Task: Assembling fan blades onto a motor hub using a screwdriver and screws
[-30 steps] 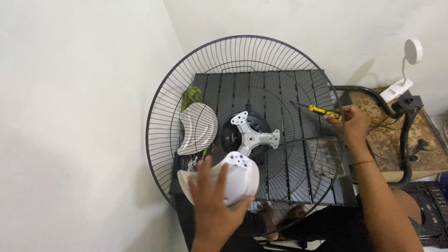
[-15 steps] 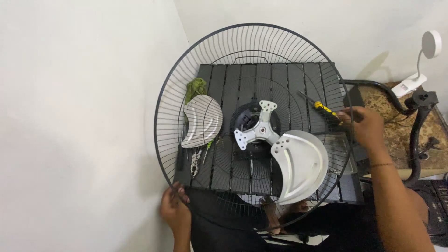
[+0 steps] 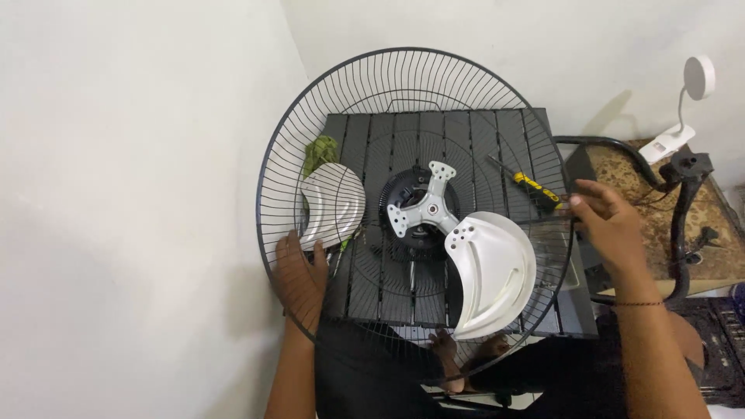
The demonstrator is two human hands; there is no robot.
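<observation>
- Left hand (image 3: 301, 278) fingers curled on wire fan guard (image 3: 419, 85) rim, lower left; right hand (image 3: 609, 225) fingers pinch its right rim.
- Guard rests on black worktop (image 3: 434, 128).
- Risk: attached white blade (image 3: 489, 271) swings, snags wires; uneven lift tilts guard.

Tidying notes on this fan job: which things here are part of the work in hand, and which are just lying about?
In hand:
- wire fan guard, held by left hand and right hand
- three-armed hub
- attached blade
- loose blade
- yellow-handled screwdriver

Lying about:
- white clip lamp
- green cloth
- black curved tube
</observation>
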